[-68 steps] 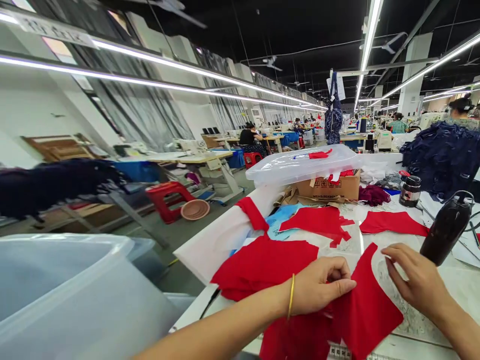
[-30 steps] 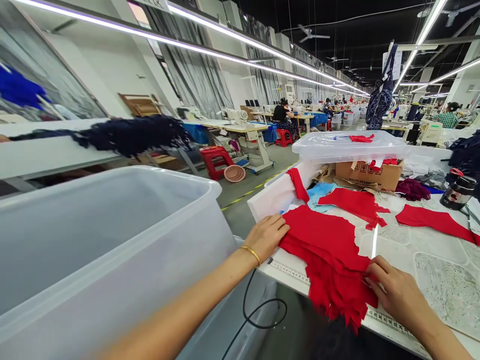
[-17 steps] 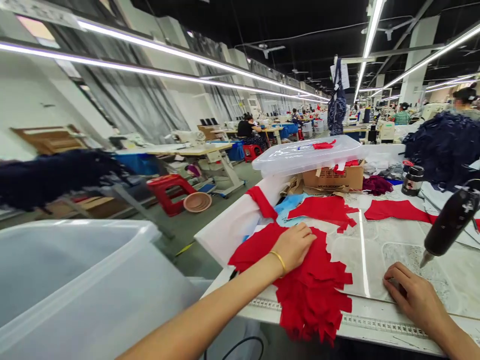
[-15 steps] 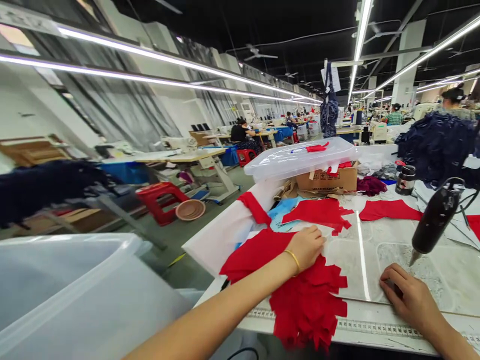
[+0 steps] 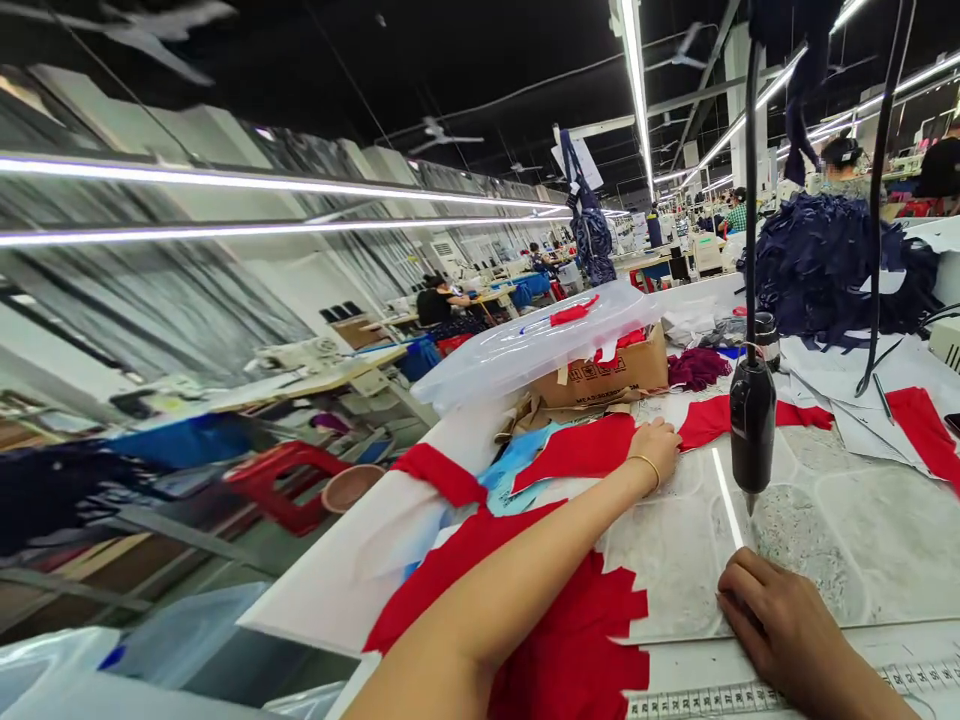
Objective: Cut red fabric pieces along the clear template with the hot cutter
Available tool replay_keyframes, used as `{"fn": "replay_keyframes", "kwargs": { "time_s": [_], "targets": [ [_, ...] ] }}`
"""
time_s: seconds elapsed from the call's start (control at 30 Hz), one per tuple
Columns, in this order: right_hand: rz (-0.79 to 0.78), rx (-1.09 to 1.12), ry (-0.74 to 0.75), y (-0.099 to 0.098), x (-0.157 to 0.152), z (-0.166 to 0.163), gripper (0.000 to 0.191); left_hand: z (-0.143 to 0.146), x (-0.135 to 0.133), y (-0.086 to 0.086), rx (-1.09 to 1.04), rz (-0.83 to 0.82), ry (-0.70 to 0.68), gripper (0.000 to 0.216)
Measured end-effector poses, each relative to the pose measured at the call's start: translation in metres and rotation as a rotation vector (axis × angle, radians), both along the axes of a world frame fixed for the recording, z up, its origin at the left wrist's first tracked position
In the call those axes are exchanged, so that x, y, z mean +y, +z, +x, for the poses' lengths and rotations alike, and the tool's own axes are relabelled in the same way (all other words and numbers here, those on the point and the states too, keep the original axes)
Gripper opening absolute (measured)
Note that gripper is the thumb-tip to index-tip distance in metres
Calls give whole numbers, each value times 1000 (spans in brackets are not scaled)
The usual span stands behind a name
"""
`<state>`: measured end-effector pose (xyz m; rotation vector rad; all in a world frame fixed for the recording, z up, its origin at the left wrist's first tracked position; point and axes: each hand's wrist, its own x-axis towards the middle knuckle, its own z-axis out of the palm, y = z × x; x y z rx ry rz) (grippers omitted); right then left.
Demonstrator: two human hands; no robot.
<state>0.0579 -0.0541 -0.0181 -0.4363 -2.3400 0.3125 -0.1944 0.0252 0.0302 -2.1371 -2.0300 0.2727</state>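
From my remote seat, my left hand (image 5: 656, 445) is stretched far across the table (image 5: 862, 540), fingers curled down on the right end of the far red piece (image 5: 581, 450); I cannot tell whether they pinch the cloth or only press it. That piece runs away to the left of the hand, its long axis roughly along the table from left to right, with a second red piece (image 5: 712, 420) just beside the hand on the other side. My right hand (image 5: 772, 620) is well apart from both, palm down at the near edge with fingers bent; whether it holds anything is hidden. Between the hands hangs a black pointed tool (image 5: 752, 425). The red stack (image 5: 570, 640) lies under my left forearm. Beyond, a cardboard box (image 5: 611, 372) shows red scraps (image 5: 626, 340) at its top, and a clear plastic lid (image 5: 517, 350) across it carries one red scrap (image 5: 574, 313).
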Motion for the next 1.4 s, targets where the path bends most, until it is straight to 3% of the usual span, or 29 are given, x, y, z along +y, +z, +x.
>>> {"fn": "replay_keyframes", "kwargs": {
  "time_s": [0.3,0.43,0.57,0.7,0.8,0.97,1.1,1.23,1.4],
  "targets": [
    [-17,30,5,3,-1,2,23,-4,7,1,27,49,-41,29],
    [-10,64,13,4,0,3,25,3,-6,8,35,109,-135,25],
    [-14,100,4,4,0,4,22,20,-45,10,31,146,-334,10],
    [-34,176,12,9,-2,6,17,32,-103,9,6,153,-540,21],
    [-41,235,27,15,-3,8,15,28,-145,11,-17,172,-608,24],
    [-14,219,-84,20,3,19,15,5,-196,17,-40,228,-548,28],
    [-103,6,-308,19,26,48,17,-6,-221,12,-47,224,-449,54],
    [-208,-225,-508,23,58,76,20,3,-227,-1,-160,134,-396,74],
    [-173,-332,-509,29,89,78,28,25,-209,-15,-287,46,-293,84]
  ]
}}
